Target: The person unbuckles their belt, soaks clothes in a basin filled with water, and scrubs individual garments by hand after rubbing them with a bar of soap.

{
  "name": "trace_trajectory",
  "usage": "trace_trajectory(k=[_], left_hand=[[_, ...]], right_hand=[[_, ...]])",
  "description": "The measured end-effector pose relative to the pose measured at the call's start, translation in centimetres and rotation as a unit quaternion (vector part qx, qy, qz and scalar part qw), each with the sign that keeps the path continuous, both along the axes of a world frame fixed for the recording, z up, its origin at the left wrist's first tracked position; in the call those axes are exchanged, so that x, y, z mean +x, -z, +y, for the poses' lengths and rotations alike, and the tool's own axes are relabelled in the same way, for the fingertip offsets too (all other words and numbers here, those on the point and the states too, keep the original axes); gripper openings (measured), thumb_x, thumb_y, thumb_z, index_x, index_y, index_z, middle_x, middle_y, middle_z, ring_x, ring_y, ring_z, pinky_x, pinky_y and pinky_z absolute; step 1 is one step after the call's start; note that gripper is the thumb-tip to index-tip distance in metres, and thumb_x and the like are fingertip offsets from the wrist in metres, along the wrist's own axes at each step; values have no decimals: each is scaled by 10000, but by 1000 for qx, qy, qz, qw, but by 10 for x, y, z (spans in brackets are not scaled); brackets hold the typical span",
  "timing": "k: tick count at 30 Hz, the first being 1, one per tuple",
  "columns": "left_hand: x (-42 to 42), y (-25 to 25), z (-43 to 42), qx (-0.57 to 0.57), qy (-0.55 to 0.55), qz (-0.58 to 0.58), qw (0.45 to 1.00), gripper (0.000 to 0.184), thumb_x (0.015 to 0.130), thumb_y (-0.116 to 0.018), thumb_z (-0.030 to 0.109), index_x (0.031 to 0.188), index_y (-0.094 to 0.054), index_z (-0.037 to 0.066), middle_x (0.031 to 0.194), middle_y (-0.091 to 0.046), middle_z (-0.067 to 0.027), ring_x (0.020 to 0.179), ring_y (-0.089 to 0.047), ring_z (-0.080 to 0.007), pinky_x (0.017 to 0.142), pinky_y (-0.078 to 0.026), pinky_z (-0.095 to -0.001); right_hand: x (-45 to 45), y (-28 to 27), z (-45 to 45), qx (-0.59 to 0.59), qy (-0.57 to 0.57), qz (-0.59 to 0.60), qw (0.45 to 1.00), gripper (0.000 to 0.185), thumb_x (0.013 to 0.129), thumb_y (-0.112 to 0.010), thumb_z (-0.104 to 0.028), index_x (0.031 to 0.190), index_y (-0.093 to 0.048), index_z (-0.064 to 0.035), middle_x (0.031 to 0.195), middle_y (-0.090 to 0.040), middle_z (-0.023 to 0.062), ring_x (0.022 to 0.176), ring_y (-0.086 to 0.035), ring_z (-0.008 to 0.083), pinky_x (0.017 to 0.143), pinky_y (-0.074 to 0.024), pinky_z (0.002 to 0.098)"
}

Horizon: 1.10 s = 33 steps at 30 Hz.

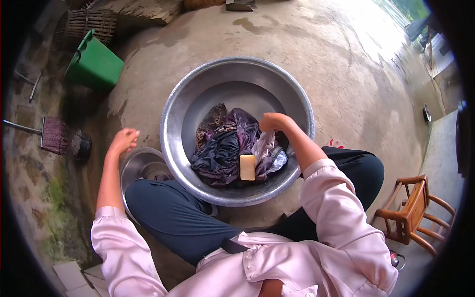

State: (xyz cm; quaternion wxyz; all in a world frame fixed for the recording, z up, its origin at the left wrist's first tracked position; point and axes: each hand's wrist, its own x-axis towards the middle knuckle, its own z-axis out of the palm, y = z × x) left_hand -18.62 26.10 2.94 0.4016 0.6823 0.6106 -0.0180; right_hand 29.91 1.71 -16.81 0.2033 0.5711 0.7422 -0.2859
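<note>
A wide metal basin [237, 199] stands on the ground in front of my knees. Dark wet clothes [217, 151], purple and patterned cloth among them, lie heaped inside it, and a pale yellow bar of soap [247, 167] rests on top. My right hand [275, 122] is closed over the right side of the heap, gripping a light, whitish cloth [264, 144]. Out to the left, above a smaller metal basin [129, 171], my left hand [126, 140] hangs in the air with its fingers curled; nothing shows in it.
A green bucket [96, 63] and a woven basket [85, 25] are at the upper left. A broom [54, 135] leans beside a small black container [81, 145] on the left. On the right lies a wooden chair [414, 210]. Concrete ground surrounds the large basin.
</note>
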Motion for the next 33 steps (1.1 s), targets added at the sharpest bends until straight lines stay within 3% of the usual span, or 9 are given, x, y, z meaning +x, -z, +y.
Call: trace_trajectory(k=[4, 6, 10, 17, 20, 22, 25, 29, 33], left_hand=[[103, -45, -39, 22, 138, -12, 990, 454, 867, -630, 370, 1201, -565, 70, 1019, -645, -48, 787, -622, -120, 652, -481, -263], [140, -44, -53, 10, 186, -45, 981, 455, 865, -630, 370, 1201, -568, 70, 1066, -644, -68, 813, -627, -126, 666, -485, -265], [195, -8, -83, -18, 243, -87, 966, 490, 855, -644, 377, 1231, -549, 78, 1086, -645, -89, 828, -636, -144, 670, -497, -279], [234, 87, -114, -171, 167, -62, 969, 579, 849, -661, 341, 1315, -452, 67, 1044, -622, -119, 767, -647, -166, 613, -529, -292], [233, 135, -103, -193, 87, -106, 972, 599, 861, -648, 338, 1322, -425, 28, 1049, -613, -125, 746, -658, -187, 579, -542, -311], [231, 163, -96, -204, 19, -141, 969, 585, 870, -635, 313, 1321, -407, 19, 1051, -608, -151, 759, -666, -222, 587, -554, -323], [235, 180, -92, -292, -129, -255, 913, 483, 897, -600, 259, 1282, -427, 24, 1060, -604, -183, 809, -669, -266, 642, -572, -365], [253, 213, -92, -354, -278, -460, 766, 372, 911, -590, 298, 1165, -469, 55, 1107, -583, -234, 973, -617, -351, 818, -528, -447], [272, 226, -97, -397, -330, -506, 691, 371, 918, -576, 332, 1161, -464, 75, 1164, -544, -257, 1026, -586, -370, 863, -507, -455]], right_hand=[[6, -78, 7, 158, -102, 46, 981, 292, 627, -694, -138, 916, -729, -167, 792, -690, 115, 692, -668, 276, 577, -521, 345], [-1, -145, -1, 108, 178, 227, 951, 161, 733, -642, -197, 868, -717, -151, 657, -636, 58, 512, -582, 202, 428, -436, 321], [-16, -208, 5, 46, 644, 567, 511, 257, 879, -580, -317, 764, -632, -92, 543, -517, -3, 370, -392, 91, 334, -288, 221], [25, -149, 30, 45, 665, 648, 370, 388, 854, -651, -441, 686, -519, -116, 573, -407, -6, 427, -328, 91, 362, -259, 244], [58, -20, 25, 108, 752, 495, 422, 354, 804, -713, -347, 748, -589, -20, 632, -518, 57, 494, -529, 180, 397, -434, 303], [87, 44, 14, -54, 656, 129, 741, 315, 752, -682, -250, 889, -677, 33, 1013, -650, 261, 908, -681, 292, 707, -560, 405], [50, 39, 0, 198, 707, 71, 675, 615, 752, -689, -280, 1287, -508, -36, 1225, -571, 222, 1156, -546, 333, 970, -437, 409], [16, 128, 46, 246, 704, 185, 640, 500, 773, -659, -266, 1235, -571, -95, 1173, -591, 242, 1113, -572, 349, 939, -455, 420], [-26, 134, 75, 180, 345, 112, 914, 330, 764, -591, -140, 1076, -662, -61, 1053, -641, 223, 954, -634, 373, 841, -505, 421]])
